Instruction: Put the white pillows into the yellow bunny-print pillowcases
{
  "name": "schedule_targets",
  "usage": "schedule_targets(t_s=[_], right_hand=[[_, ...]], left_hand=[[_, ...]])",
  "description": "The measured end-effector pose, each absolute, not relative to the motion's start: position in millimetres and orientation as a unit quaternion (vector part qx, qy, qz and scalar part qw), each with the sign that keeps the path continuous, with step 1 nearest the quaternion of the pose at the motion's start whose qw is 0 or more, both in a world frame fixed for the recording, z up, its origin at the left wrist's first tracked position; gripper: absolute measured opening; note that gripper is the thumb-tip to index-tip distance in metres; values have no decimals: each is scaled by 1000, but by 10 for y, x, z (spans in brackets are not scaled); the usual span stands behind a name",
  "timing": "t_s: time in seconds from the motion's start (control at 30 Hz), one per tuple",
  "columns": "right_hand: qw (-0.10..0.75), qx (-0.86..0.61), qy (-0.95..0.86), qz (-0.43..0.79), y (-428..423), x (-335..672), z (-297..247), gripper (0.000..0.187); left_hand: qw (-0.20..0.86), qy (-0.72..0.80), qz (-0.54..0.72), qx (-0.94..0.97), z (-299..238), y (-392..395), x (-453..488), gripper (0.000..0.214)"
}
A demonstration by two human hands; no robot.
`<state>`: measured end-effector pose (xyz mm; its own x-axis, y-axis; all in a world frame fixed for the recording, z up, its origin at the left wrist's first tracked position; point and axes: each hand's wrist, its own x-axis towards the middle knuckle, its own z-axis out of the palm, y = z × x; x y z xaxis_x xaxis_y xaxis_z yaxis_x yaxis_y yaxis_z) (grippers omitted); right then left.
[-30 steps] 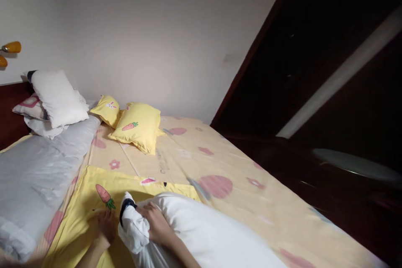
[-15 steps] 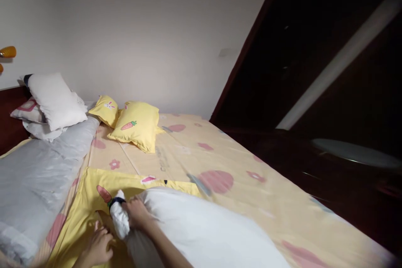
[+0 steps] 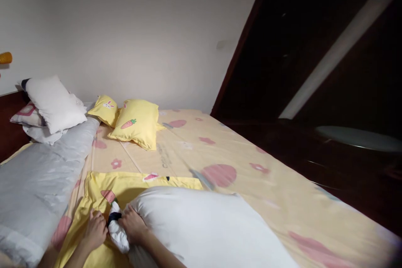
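Observation:
A large white pillow (image 3: 201, 226) fills the near part of the bed, lying partly over a yellow pillowcase (image 3: 135, 183) with a carrot print. My right hand (image 3: 134, 224) is closed on the pillow's left end. Beside its fingers, a bunched white piece of cloth (image 3: 118, 234) with a dark band sticks out; how it joins the pillow is hidden. My left hand (image 3: 96, 229) has its fingers curled on the yellow pillowcase, just left of the bunched cloth.
Two yellow pillows, a small one (image 3: 105, 111) and a larger one (image 3: 138, 123), rest near the wall. White pillows (image 3: 56, 102) are stacked by the headboard (image 3: 11, 123). A grey quilt (image 3: 40, 184) runs along the left. The patterned sheet (image 3: 188, 146) ends at a dark area on the right.
My left hand has moved up and closed its fingers on the pillowcase beside the bunched cloth. My right hand has shifted slightly down, still on the white pillow.

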<state>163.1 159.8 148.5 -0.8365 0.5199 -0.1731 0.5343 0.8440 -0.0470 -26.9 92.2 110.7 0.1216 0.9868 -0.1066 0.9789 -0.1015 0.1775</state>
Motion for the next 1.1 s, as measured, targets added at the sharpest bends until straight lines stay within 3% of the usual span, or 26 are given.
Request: schedule_targets(t_s=[0.2, 0.5, 0.67, 0.9, 1.1], right_hand=[[22, 263, 964, -16, 1550, 1558, 1218, 27], [19, 261, 965, -19, 1584, 1619, 1263, 27], [-16, 308, 949, -69, 1690, 1668, 1407, 34], [-65, 393, 915, -68, 1656, 1643, 1387, 62], [-110, 416, 903, -23, 1646, 1486, 1195, 49]], left_hand=[[63, 702, 2, 710, 1251, 1274, -171, 59], [36, 779, 100, 618, 1367, 1581, -42, 30], [17, 735, 207, 646, 1417, 1501, 106, 36], [47, 711, 310, 630, 1263, 1468, 23, 37], [122, 679, 345, 637, 1148, 1494, 46, 45]])
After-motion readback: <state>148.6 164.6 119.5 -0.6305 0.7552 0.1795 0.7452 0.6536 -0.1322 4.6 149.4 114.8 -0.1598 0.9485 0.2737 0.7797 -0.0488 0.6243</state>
